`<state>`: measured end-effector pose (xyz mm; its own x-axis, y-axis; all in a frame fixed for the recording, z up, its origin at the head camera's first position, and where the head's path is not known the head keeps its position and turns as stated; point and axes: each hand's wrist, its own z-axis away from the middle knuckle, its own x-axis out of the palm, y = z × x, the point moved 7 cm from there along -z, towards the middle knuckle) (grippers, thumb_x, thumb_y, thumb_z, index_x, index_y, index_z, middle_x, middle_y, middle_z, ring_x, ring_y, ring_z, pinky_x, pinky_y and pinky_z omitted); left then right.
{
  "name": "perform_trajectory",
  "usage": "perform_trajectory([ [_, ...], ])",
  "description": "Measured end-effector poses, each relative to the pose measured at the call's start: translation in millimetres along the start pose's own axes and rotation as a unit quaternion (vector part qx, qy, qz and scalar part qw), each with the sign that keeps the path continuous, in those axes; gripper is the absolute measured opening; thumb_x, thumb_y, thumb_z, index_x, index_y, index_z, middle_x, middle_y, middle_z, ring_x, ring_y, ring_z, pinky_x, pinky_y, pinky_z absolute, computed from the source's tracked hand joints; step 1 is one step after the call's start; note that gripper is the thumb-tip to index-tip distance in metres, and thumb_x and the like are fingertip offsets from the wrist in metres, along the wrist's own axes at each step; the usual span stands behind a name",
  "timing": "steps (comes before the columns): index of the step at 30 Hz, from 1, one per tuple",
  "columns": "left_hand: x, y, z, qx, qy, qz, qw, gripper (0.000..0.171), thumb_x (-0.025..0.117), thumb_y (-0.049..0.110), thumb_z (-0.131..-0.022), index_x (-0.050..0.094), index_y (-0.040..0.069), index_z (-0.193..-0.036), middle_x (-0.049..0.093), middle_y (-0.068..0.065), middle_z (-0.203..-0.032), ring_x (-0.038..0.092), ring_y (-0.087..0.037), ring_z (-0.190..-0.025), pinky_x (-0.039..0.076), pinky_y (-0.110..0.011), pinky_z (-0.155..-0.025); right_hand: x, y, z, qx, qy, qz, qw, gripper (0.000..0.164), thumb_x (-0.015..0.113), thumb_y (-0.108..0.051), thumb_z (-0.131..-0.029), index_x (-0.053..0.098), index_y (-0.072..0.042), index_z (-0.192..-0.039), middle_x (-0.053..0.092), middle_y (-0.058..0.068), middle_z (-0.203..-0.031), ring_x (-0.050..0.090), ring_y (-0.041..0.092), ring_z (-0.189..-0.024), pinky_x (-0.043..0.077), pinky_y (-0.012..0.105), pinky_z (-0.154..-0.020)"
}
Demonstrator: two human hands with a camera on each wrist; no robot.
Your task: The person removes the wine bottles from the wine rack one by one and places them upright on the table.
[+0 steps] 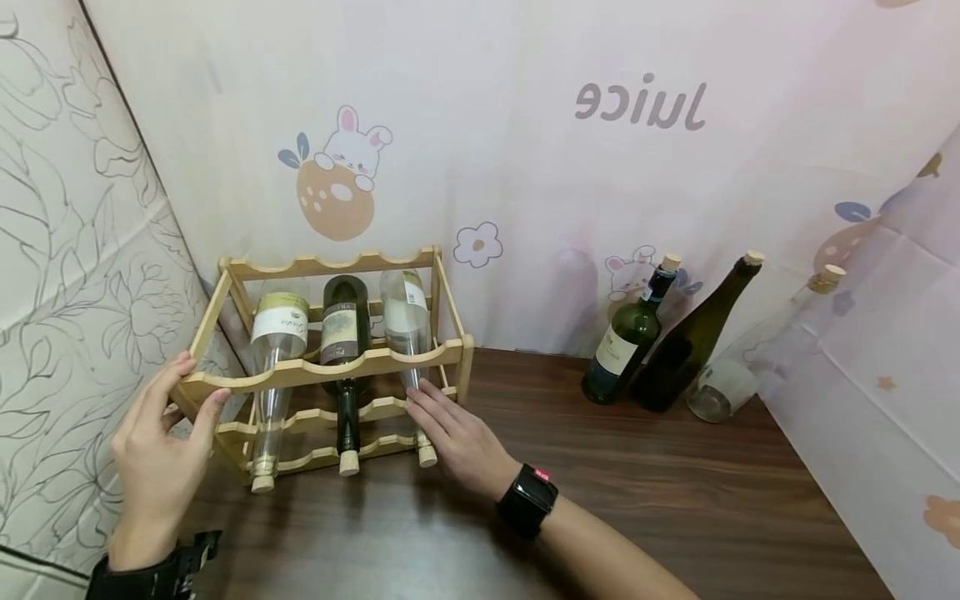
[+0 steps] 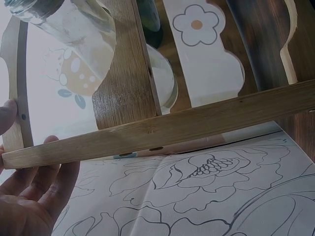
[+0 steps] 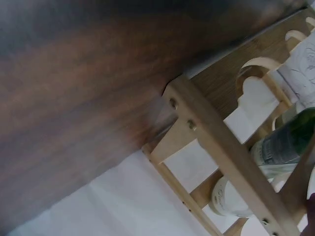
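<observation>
Three racked bottles: the left clear bottle, middle green bottle and right clear bottle lie in the top tier of my wooden rack, corks toward the near side.
My left hand: gripping the rack's near left corner, thumb on the near rail, fingers along the left side.
My right hand: fingers extended, close together, laid on the right clear bottle's neck; the thumb is hidden.
Bottle step: I judge that I am settling the right clear bottle while steadying the rack.
Next move: probably calls for easing off that neck without rolling it, keeping the corner braced.
Rack edges: the left wall is just beside the left end, the far wall near the back.
Tabletop room: the open stretch of tabletop runs right of the rack, my right forearm crossing it; the upright green bottle, upright dark bottle and upright clear bottle bound its far right.
</observation>
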<state>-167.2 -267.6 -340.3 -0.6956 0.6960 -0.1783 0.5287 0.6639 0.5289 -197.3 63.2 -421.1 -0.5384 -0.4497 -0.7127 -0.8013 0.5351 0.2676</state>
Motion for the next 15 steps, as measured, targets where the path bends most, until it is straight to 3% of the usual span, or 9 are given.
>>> perform_trajectory([
  [5, 0.9, -0.4, -1.3, -0.002, 0.002, 0.004, 1.0, 0.047, 0.086, -0.002, -0.083, 0.069, -0.01, -0.127, 0.069, -0.032, -0.131, 0.058, 0.016, -0.123, 0.046, 0.007, -0.09, 3.8, 5.9, -13.0, 0.0, -0.015, 0.019, 1.0, 0.05, 0.035, 0.014, -0.105, 0.054, 0.002, -0.15, 0.058, 0.018, -0.153, 0.049, 0.033, -0.15, 0.048, 0.034, -0.124],
  [15, 0.8, -4.4, 1.6, -0.007, -0.004, 0.005, 1.0, 0.051, 0.085, -0.007, -0.08, 0.069, -0.009, -0.128, 0.069, -0.031, -0.132, 0.058, 0.016, -0.122, 0.046, 0.007, -0.09, 6.0, 10.8, -23.4, 0.01, -0.04, 0.051, 0.998, 0.05, 0.061, 0.009, -0.096, 0.061, -0.007, -0.144, 0.057, 0.018, -0.155, 0.054, 0.032, -0.145, 0.051, 0.036, -0.121],
])
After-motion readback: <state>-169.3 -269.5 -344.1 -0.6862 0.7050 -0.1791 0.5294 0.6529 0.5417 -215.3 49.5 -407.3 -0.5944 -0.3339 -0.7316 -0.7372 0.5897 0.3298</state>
